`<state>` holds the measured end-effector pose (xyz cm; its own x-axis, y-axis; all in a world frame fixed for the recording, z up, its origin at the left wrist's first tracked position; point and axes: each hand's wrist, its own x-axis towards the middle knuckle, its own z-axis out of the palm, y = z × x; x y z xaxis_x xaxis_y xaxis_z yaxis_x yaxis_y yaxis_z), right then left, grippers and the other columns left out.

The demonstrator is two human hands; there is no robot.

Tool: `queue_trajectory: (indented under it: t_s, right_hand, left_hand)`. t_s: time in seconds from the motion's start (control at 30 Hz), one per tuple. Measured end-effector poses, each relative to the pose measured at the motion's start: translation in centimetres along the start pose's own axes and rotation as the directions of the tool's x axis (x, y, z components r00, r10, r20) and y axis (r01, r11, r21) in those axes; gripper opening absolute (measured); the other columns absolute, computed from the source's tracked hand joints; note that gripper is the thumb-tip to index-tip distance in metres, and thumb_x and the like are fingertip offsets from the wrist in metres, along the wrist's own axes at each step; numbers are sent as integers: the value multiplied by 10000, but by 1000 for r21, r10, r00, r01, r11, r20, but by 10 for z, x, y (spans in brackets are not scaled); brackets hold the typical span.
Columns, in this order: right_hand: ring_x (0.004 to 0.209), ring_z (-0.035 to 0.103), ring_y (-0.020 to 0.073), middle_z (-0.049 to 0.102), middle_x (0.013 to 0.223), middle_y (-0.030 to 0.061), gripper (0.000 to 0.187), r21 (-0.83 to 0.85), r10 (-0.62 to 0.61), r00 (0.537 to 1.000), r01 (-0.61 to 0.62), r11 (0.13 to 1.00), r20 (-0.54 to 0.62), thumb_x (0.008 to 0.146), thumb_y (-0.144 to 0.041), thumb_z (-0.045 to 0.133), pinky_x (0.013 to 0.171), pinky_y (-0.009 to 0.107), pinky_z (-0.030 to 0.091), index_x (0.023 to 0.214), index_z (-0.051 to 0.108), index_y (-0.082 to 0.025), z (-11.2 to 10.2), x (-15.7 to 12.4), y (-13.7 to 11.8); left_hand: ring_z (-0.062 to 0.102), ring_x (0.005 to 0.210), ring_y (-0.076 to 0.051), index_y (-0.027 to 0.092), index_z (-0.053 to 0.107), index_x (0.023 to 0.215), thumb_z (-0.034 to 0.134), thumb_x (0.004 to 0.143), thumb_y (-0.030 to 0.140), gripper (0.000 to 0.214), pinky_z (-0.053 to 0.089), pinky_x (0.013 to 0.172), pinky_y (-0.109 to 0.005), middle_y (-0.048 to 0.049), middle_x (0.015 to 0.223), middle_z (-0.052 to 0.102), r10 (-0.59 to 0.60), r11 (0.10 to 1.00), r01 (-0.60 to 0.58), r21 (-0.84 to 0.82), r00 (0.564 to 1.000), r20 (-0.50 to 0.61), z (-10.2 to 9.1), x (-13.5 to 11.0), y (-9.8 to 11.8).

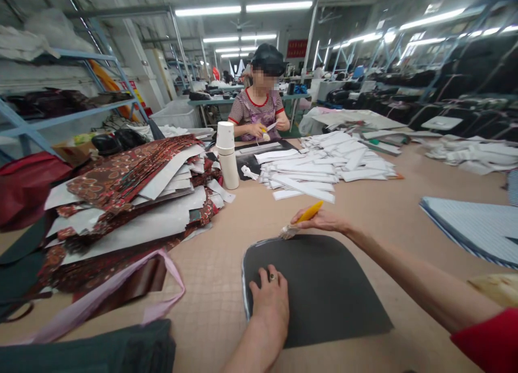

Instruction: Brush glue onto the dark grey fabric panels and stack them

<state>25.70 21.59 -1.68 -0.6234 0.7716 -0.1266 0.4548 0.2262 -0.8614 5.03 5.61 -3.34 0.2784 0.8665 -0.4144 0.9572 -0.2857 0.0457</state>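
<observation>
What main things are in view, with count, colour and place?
flat rounded panel: 1, dark grey, near side
yellow-handled brush: 1, whitish bristles, panel's far edge
flat strips: many, white, mid table
tall cup stack: 1, white, beside strips
patterned sheet pile: 1, red-brown, left
striped flat piece: at least 1, pale blue, right
broad tabletop: 1, tan, beneath
co-worker: 1, striped top, opposite
left hand: 1, bare, on panel
right hand: 1, bare, holding brush

Tan tabletop [214, 276] beneath dark panel [332, 292], white strips [324, 160], patterned sheets [117, 173].
</observation>
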Motion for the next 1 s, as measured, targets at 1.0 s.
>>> queue_trajectory:
  t_s: [1.0]
  right_hand:
    - [853,631,253,692,886,80,393,115,231,666,-214,970,-709,686,-545,616,796,366,482,830,657,-182,0,-133,42]
  left_hand:
    - [383,1281,-349,178,406,1360,312,788,-30,616,493,857,-489,-146,1466,340,2,989,-2,148,1000,-4,-7,2,-1]
